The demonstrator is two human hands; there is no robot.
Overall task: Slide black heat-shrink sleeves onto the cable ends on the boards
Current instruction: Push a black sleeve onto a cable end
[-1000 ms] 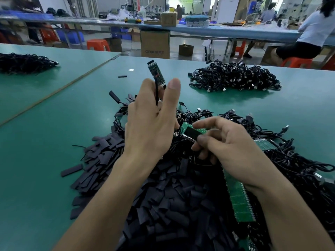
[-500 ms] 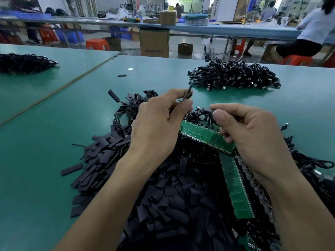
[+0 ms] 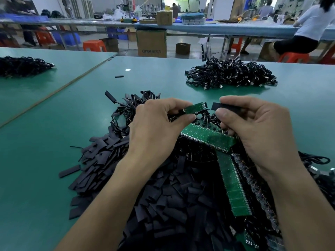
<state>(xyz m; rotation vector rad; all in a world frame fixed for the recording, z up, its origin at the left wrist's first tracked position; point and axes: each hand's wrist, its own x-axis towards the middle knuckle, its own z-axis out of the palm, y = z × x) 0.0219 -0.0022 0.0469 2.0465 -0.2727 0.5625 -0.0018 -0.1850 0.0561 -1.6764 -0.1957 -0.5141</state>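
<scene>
Left hand [image 3: 155,127] pinching small green board [image 3: 196,107], right hand [image 3: 257,127] pinching black sleeve [image 3: 223,106]

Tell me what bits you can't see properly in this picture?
- Head view: where the cable joins the small board is hidden by the left hand.
- The far end of the sleeve is covered by the right hand's fingers.
- The long board disappears under the right wrist and the sleeve pile.
- Plugs in the far cable heap are too small to tell apart.
- Both forearms are cut off by the bottom edge.
</scene>
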